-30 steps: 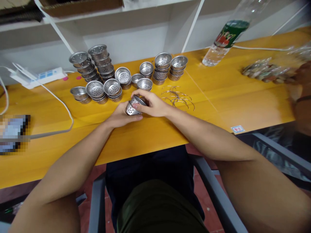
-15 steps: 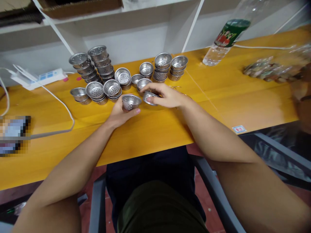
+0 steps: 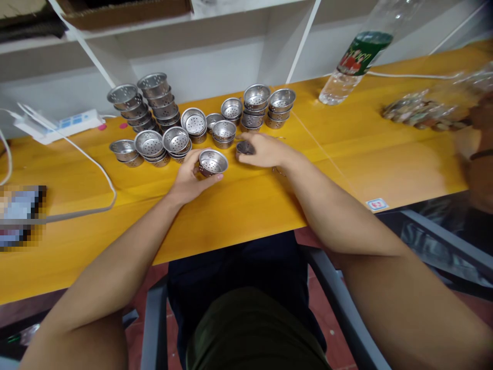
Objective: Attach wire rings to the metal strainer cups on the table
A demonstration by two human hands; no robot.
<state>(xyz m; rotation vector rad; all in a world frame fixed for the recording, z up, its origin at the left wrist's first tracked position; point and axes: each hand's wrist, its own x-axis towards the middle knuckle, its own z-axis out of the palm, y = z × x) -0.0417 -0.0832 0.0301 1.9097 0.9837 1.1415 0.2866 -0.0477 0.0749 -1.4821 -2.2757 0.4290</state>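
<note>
My left hand (image 3: 192, 174) is closed around a small perforated metal cup (image 3: 213, 162), its opening facing up and towards me. To the right, my right hand (image 3: 265, 149) grips another perforated metal cup (image 3: 245, 148), tilted and partly covered by the fingers. Just behind the hands stands a short stack of two such cups (image 3: 224, 132). More perforated cups are stacked at the left, with tall stacks (image 3: 157, 97) at the back and low ones (image 3: 149, 145) in front. Further stacks (image 3: 256, 105) stand behind my right hand.
A white power strip (image 3: 61, 124) with cables lies at the left, above a blurred-out phone (image 3: 21, 213). A water bottle (image 3: 352, 64) stands at the back right, near plastic-wrapped items (image 3: 421, 110). White shelving (image 3: 215, 56) rises behind the yellow table (image 3: 231, 221).
My right hand has drawn slightly right with its cup, away from the left hand's cup and the two-cup stack. The cup in my left hand has shifted slightly right.
</note>
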